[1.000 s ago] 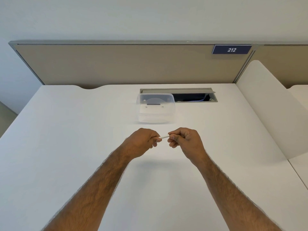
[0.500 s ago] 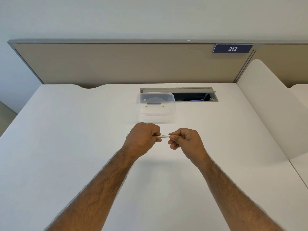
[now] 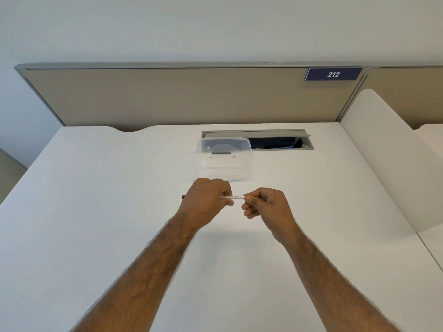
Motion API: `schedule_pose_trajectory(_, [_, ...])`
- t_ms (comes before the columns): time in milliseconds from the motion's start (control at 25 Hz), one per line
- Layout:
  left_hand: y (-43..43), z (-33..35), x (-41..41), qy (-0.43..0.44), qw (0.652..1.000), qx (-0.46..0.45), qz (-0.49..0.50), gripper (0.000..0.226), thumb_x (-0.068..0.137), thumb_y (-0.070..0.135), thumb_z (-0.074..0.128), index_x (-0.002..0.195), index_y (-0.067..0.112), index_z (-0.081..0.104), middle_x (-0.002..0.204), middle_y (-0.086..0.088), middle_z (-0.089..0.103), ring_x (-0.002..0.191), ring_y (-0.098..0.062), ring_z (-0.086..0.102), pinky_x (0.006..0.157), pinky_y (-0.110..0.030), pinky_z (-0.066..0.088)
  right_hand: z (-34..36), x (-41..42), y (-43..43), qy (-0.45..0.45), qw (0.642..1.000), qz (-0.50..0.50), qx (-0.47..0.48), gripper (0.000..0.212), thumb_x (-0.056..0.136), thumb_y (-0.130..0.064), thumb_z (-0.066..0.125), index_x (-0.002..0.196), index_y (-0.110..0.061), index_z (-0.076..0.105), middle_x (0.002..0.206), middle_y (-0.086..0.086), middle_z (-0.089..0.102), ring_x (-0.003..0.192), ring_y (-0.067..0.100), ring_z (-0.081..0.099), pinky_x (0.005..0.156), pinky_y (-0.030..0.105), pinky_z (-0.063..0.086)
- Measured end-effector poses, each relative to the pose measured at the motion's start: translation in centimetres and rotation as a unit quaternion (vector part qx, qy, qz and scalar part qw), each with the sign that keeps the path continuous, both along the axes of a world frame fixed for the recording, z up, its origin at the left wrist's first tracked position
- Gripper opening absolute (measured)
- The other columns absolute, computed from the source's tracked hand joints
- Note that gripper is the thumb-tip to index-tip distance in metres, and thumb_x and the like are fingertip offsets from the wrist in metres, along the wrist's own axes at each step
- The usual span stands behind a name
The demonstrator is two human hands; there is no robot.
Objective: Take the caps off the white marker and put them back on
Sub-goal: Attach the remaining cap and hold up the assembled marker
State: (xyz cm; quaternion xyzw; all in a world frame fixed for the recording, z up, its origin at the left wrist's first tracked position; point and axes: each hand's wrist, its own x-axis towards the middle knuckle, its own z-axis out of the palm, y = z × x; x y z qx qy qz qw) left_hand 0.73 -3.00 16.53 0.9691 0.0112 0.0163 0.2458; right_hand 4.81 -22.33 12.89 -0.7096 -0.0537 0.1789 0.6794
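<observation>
Marker [image 3: 233, 197] lies level between my fists, left hand [image 3: 205, 199] clenched round its barrel, right hand [image 3: 265, 204] fingers pinching the right end, dark tip poking out left.

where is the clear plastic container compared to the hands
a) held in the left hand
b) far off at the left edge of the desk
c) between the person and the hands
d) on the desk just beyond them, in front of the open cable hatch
d: the clear lidded plastic container sits on the white desk just past the left hand and right hand, which hold the thin white marker, with the grey cable hatch behind it.
</observation>
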Motion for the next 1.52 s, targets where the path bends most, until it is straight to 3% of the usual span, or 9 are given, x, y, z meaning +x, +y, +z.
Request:
schedule_pose_trajectory(120, [1.3,0.6,0.6,0.068,0.996,0.027,-0.049,0.017,0.098,0.034,0.061,0.099,0.03,0.077,0.092,0.011,0.075,0.087,-0.012,0.061,0.074,-0.029,0.047,0.2,0.4,-0.1,-0.023,1.0,-0.003,-0.017,0.012,0.092,0.001,0.064,0.086,0.0,0.073,0.068,0.013,0.073,0.057,0.024,0.067,0.056,0.032,0.057])
schedule_pose_trajectory(320, [1.1,0.5,0.3,0.051,0.996,0.054,-0.052,0.021,0.101,0.03,0.057,0.1,0.027,0.078,0.093,0.009,0.075,0.094,-0.019,0.057,0.084,-0.037,0.05,0.2,0.2,-0.1,-0.032,0.999,-0.011,-0.016,0.012,0.092,0.002,0.063,0.087,0.0,0.073,0.069,0.013,0.073,0.058,0.024,0.067,0.057,0.033,0.057])
schedule_pose_trajectory(560, [0.7,-0.1,0.2,0.036,0.998,0.038,-0.03,0.02,0.101,0.03,0.058,0.106,0.026,0.077,0.11,0.01,0.075,0.141,-0.02,0.044,0.117,-0.038,0.033,0.3,0.2,-0.2,-0.036,0.999,-0.027,-0.01,0.011,0.093,0.001,0.063,0.088,0.001,0.073,0.068,0.013,0.073,0.058,0.023,0.066,0.056,0.033,0.058])
schedule_pose_trajectory(640, [0.6,0.0,0.1,0.026,0.999,0.031,-0.02,0.019,0.1,0.03,0.059,0.103,0.028,0.077,0.11,0.012,0.074,0.142,-0.019,0.041,0.116,-0.038,0.035,0.4,0.1,-0.3,-0.031,0.999,-0.031,-0.008,0.011,0.093,0.001,0.063,0.088,0.001,0.072,0.068,0.013,0.072,0.058,0.024,0.066,0.056,0.034,0.058])
schedule_pose_trajectory(800, [0.4,0.1,-0.1,-0.022,0.999,0.031,-0.024,0.017,0.099,0.024,0.06,0.102,0.024,0.077,0.104,0.009,0.076,0.135,-0.016,0.047,0.108,-0.014,0.018,0.5,-0.4,-0.4,-0.021,0.999,-0.03,0.0,0.011,0.093,0.001,0.062,0.087,0.002,0.072,0.068,0.014,0.072,0.057,0.025,0.066,0.056,0.034,0.058])
schedule_pose_trajectory(960, [0.3,-0.2,-0.2,-0.047,0.997,0.046,-0.037,0.015,0.099,0.025,0.062,0.101,0.024,0.077,0.103,0.01,0.076,0.132,-0.016,0.051,0.117,-0.023,0.024,0.2,-0.9,-0.5,0.002,0.999,-0.036,0.02,0.013,0.093,0.002,0.061,0.085,0.002,0.071,0.068,0.015,0.072,0.057,0.024,0.066,0.054,0.031,0.057])
schedule_pose_trajectory(1160, [0.2,-0.5,-0.4,-0.082,0.99,0.075,-0.083,0.011,0.095,0.02,0.067,0.096,0.024,0.077,0.097,0.009,0.075,0.1,-0.013,0.066,0.116,-0.021,0.015,-0.2,-1.6,-1.3,0.069,0.997,0.013,0.029,0.009,0.092,-0.001,0.066,0.087,0.005,0.07,0.074,0.018,0.072,0.061,0.025,0.067,0.058,0.034,0.057])
schedule_pose_trajectory(1320, [0.5,-1.8,-1.6,-0.098,0.985,0.093,-0.107,0.01,0.085,0.022,0.079,0.093,0.029,0.08,0.111,0.008,0.068,0.109,-0.018,0.056,0.101,-0.034,0.033,0.4,-1.4,-2.2,0.087,0.985,0.137,-0.063,0.016,0.086,-0.016,0.076,0.088,-0.001,0.072,0.08,0.011,0.075,0.07,0.02,0.07,0.063,0.03,0.056])
schedule_pose_trajectory(1520, [-0.5,-2.7,-2.4,-0.103,0.982,0.086,-0.135,0.012,0.088,0.022,0.077,0.098,0.03,0.078,0.116,0.003,0.055,0.101,-0.016,0.049,0.073,-0.036,0.056,0.2,-2.0,-0.8,0.062,0.989,0.108,-0.086,0.011,0.083,-0.015,0.077,0.083,-0.004,0.073,0.075,0.005,0.074,0.065,0.015,0.066,0.057,0.025,0.049])
